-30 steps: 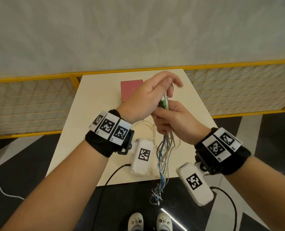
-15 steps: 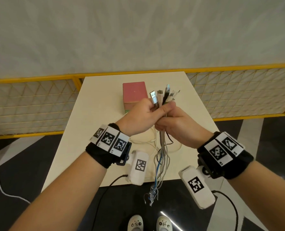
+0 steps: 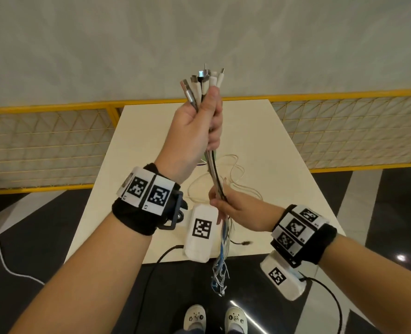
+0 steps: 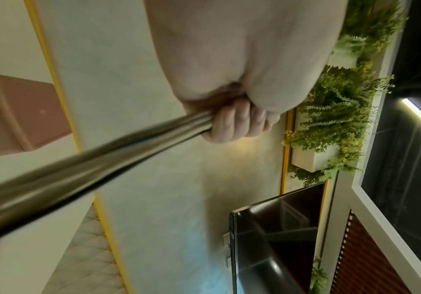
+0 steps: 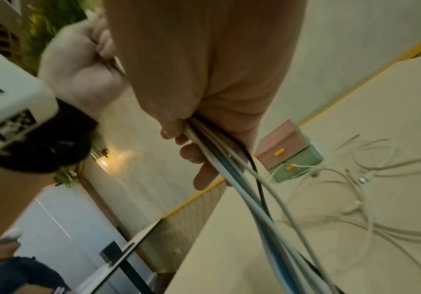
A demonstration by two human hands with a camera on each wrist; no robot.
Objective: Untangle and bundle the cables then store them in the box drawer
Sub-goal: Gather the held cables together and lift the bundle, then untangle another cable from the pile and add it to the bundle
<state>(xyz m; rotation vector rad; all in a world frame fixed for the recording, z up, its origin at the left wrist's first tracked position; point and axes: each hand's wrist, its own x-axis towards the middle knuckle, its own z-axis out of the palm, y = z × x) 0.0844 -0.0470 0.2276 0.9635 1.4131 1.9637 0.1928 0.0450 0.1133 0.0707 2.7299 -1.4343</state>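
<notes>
- Two hands on one bundle of cables in the head view, held above the counter.
- Left hand raised high, fingers wrapped tight round the bundle just under the plugs, which fan out upward.
- Right hand lower, near the counter's front edge, fingers closed round the same bundle; loose ends hanging below it past the edge, blue and white strands among them.
- More white cables lying in loops on the counter behind the hands.
- Box drawer mostly hidden behind the left hand in this view.

- Left wrist view: left hand from below, fingers curled round the bundle of cables, blurred into a grey streak running down-left.
- Pink box drawer at the left edge, standing on the counter.
- Dark screen and green plants along the wall.

- Right wrist view: right hand gripping the bundle of cables, fingers curled round white, blue and black strands.
- Left hand clenched at upper left.
- Box drawer on the counter, pink on top, green below, with yellow handles, drawers closed as far as visible.
- Loose white cables spread on the counter just in front of the box drawer.
</notes>
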